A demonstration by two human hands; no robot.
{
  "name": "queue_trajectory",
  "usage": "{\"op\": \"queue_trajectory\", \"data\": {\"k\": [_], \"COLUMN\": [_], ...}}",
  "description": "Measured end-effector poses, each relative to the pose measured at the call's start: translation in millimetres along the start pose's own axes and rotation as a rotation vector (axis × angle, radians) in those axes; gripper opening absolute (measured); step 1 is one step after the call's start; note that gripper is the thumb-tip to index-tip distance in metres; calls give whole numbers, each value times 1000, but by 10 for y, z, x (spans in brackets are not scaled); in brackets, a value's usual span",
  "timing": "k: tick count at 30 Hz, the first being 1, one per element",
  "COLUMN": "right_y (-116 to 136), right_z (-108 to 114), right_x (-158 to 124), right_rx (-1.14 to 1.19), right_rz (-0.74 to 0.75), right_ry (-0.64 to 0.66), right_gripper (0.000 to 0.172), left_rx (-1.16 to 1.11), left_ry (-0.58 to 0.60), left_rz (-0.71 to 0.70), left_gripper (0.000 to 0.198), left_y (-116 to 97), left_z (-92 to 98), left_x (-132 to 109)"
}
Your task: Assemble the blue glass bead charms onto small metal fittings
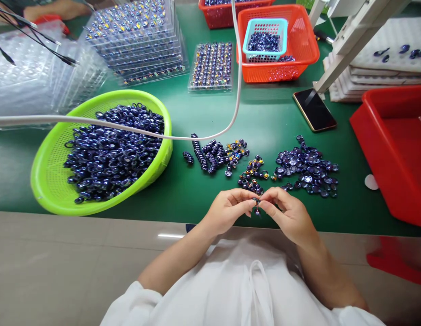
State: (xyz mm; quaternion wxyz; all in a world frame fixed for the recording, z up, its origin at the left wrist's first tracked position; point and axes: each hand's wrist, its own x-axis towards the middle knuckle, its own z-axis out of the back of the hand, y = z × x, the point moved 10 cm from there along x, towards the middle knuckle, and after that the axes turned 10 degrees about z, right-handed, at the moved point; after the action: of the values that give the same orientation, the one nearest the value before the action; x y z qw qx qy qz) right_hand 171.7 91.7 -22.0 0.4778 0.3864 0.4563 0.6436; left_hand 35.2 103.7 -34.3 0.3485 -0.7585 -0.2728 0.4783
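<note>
At the table's front edge, my left hand and my right hand meet, thumbs and forefingers pinched on one small shiny dark piece. The fingertips hide most of it. Just beyond them lies a small heap of dark pieces with gold-coloured parts. To the right of my right hand spreads a pile of flat, dark blue caps. Rows of dark ring-like pieces lie further left, beside a second group with gold-coloured parts.
A lime-green basket full of dark rings stands left, with a white cable crossing above it. Filled clear trays, an orange basket, a phone and a red bin surround the work area. Another person's arm shows top left.
</note>
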Motion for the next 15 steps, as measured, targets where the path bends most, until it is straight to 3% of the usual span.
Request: {"op": "queue_trajectory", "data": {"k": [6, 11, 15], "right_y": [186, 505, 650], "right_z": [93, -4, -47], "right_x": [-36, -85, -114], "right_rx": [-142, -184, -316], "right_rz": [170, 488, 616], "right_ry": [-29, 67, 99], "right_gripper": [8, 36, 45], "left_rx": [-88, -46, -54], "left_ry": [-37, -107, -131], "left_rz": [-4, -24, -18], "left_gripper": [25, 24, 25], "left_y": [22, -2, 23], "left_z": [18, 73, 95], "left_x": [7, -19, -23]}}
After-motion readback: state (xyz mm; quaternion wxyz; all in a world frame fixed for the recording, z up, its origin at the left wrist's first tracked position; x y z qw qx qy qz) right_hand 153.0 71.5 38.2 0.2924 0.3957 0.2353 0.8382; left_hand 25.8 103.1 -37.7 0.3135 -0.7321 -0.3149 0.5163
